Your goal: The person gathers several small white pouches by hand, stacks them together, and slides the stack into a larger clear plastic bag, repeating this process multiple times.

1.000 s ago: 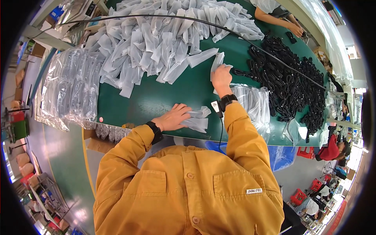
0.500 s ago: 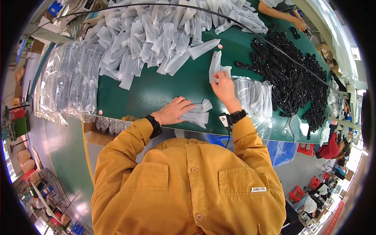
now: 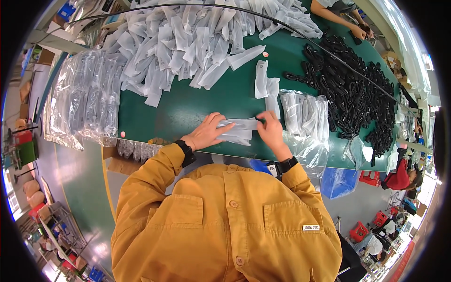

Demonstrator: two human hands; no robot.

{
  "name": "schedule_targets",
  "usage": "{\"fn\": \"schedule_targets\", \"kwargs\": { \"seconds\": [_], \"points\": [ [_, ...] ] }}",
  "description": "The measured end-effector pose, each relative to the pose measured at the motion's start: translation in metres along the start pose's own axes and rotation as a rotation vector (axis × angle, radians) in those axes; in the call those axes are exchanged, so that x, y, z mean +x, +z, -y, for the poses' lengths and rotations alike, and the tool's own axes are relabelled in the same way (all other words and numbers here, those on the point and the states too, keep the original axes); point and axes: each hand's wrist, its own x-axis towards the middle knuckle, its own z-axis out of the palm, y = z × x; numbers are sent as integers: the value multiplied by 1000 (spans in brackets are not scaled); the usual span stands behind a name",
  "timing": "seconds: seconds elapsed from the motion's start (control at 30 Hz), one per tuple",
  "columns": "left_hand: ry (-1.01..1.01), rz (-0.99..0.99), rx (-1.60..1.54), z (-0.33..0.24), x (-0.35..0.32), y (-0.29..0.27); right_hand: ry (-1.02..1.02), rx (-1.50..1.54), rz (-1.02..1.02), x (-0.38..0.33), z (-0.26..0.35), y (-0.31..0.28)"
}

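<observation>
1. Two or more frosted sleeves [image 3: 240,126] lie overlapped on the desk [image 3: 188,108], on the person's side of the sleeve heap [image 3: 174,47].
2. The step in hand looks like gathering sleeves into a small, even stack.
3. The next move seems to call for squaring their ends while keeping them pressed down.
4. Left hand [image 3: 203,135]: grip spread open, fingers resting flat across the sleeves, thumb apart.
5. Right hand [image 3: 271,132]: fingers bent at one end of the sleeves; whether that grip pinches film, I cannot tell.
</observation>
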Motion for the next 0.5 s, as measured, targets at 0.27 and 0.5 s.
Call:
{"fn": "schedule_targets", "kwargs": {
  "seconds": [0.27,0.5],
  "points": [
    [-8,-41,-63,-4,5,-2,-132,246,306,18,11,15],
    [-30,0,-39,-5,-4,4,-179,259,514,32,12,-7]
  ]
}}
